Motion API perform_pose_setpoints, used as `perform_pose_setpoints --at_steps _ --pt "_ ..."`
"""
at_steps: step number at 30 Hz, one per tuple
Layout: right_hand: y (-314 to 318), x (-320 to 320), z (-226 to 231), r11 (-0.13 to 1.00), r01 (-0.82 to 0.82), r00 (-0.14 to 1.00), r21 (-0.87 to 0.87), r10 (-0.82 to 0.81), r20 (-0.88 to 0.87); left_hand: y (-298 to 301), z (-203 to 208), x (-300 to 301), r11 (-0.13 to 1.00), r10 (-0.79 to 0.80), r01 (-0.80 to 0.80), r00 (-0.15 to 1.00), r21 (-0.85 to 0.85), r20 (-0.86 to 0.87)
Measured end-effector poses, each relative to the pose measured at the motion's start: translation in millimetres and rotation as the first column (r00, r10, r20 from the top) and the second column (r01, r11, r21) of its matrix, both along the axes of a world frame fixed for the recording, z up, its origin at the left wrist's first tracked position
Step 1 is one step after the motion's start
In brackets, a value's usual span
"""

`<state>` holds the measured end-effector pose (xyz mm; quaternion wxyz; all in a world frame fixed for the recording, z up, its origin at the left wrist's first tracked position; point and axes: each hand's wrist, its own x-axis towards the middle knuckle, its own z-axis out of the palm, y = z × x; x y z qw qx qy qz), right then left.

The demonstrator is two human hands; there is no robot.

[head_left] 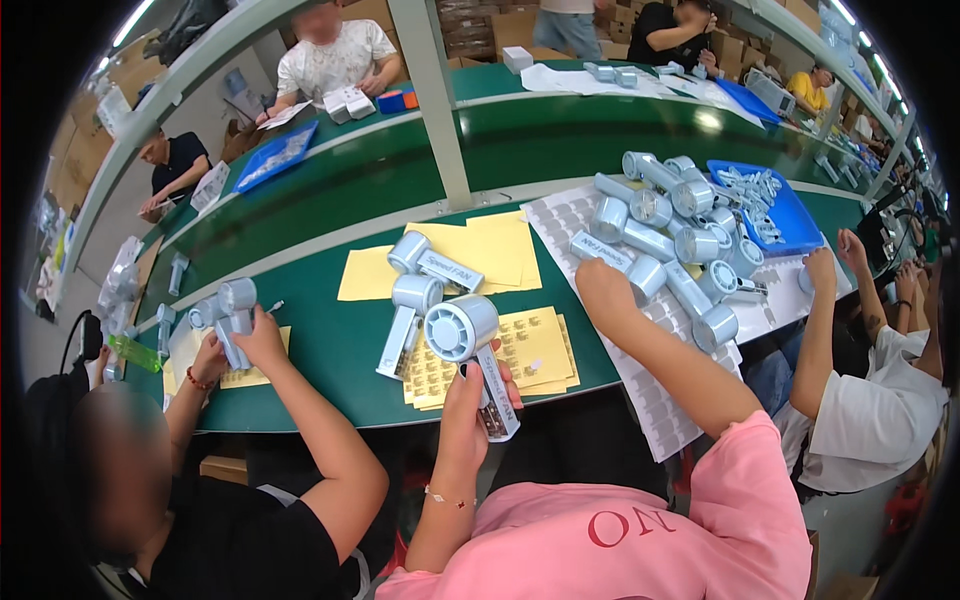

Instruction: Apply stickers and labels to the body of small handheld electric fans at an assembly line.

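One fan [462, 325], clamped in the fingers [512, 382] of the left hand [462, 405]; they wrap the handle, head up, at the near edge of the desk [325, 335]. From my end, dark inner parts show in the lower handle, so I judge this unit unfinished. Right hand [605, 290] at the near-left side of the pile [697, 246], by a handle. Its fingers are turned from my view; cannot tell whether apart, together or gripping.

Next out: a second fan [415, 292] just left of the held one, and a third fan [452, 272] beyond, on the far yellow sheet [510, 260]. Both set apart from the pile; whether finished or waiting, I cannot tell. Near yellow sheet [550, 345] has rows of small dark marks and plain patches; my guess, partly used.

Farther right: many fans heaped on a patterned white sheet [645, 395]. Blue tray [805, 215] behind them, holding loose small parts [750, 185].

Left: a co-worker's hands [265, 340] at similar fans [237, 297].

Progress, my reading: mid-batch. One unit in hand, two aside; if the heap is unworked stock, most remains.
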<state>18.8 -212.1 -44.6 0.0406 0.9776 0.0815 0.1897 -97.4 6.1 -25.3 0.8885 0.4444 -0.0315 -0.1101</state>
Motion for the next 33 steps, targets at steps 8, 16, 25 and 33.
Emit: perform_pose_setpoints --at_steps 8,16,25,33 --pt "0 -5 2 0.997 0.027 0.998 -0.066 -0.031 -0.052 0 2 -2 1.000 -0.025 0.025 1.000 -0.004 0.016" --pt "-5 -19 -1 0.990 -0.027 0.999 -0.135 0.022 -0.039 2 4 -2 0.998 -0.039 0.040 0.999 -0.042 0.032" --pt "-11 -19 -1 0.979 -0.031 0.999 -0.202 0.037 0.024 -5 4 -5 1.000 -0.029 0.029 0.999 0.011 0.013" --pt "-18 -4 0 0.985 -0.123 0.992 -0.118 0.121 -0.026 -6 8 -4 0.999 -0.037 0.038 0.999 -0.013 0.008"
